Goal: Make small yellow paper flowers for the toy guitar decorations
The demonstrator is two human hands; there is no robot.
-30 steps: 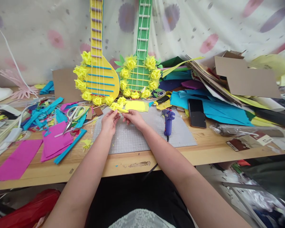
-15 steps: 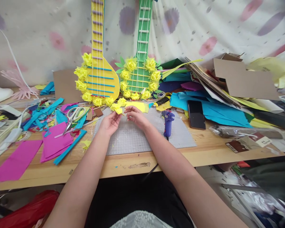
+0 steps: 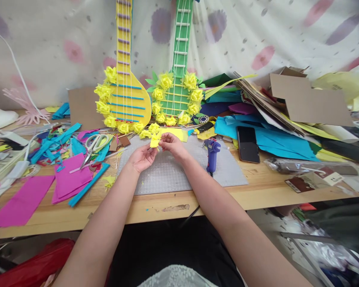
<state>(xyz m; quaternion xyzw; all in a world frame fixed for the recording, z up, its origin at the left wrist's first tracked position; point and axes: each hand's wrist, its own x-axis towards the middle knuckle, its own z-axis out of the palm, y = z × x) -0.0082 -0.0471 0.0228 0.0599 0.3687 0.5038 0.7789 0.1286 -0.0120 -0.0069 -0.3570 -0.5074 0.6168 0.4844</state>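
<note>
Over the grey cutting mat (image 3: 173,175), a small yellow paper flower (image 3: 154,142) is pinched between my two hands. From below and to the left, my left hand (image 3: 143,158) supports it with curled fingers. My right hand (image 3: 172,146) grips its right side between thumb and fingertips. Just behind lie finished-looking yellow paper roses (image 3: 153,128). The yellow paper instrument (image 3: 134,97) and the green one (image 3: 175,99) stand upright at the back, each edged with yellow roses. Flat yellow paper (image 3: 179,134) rests behind my right hand.
A blue glue gun (image 3: 212,155) stands on the mat's right part. Further right is a phone (image 3: 248,144) beside blue paper (image 3: 275,139) and cardboard (image 3: 308,99). To the left lie scissors (image 3: 95,145), pink paper sheets (image 3: 68,177), a blue strip (image 3: 89,185) and scraps.
The yellow flower has shifted right and slightly down from my left fingertips to between both hands. My right fingers now touch it, where before they were apart from it.
</note>
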